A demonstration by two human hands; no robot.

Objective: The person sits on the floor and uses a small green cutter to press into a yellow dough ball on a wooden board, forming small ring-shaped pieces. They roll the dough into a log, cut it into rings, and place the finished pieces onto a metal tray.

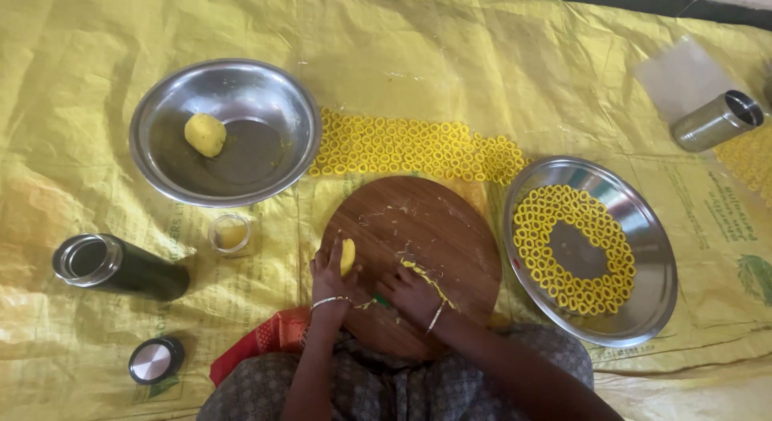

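While the left hand (330, 278) clamps fingers on a yellow dough lump (347, 256) at the round wooden board (434, 228), right hand (412, 292) presses a dough strip (426, 278), fingers together.

Yellow woven sheet (498, 59) under bowl (161, 160), board (450, 228), plate (651, 308).

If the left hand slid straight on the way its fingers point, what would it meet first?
The left hand holds a dough lump on the wooden board. Straight ahead lies bare board, then probably the dough rings on the yellow sheet.

Soft even daylight, slightly blurred
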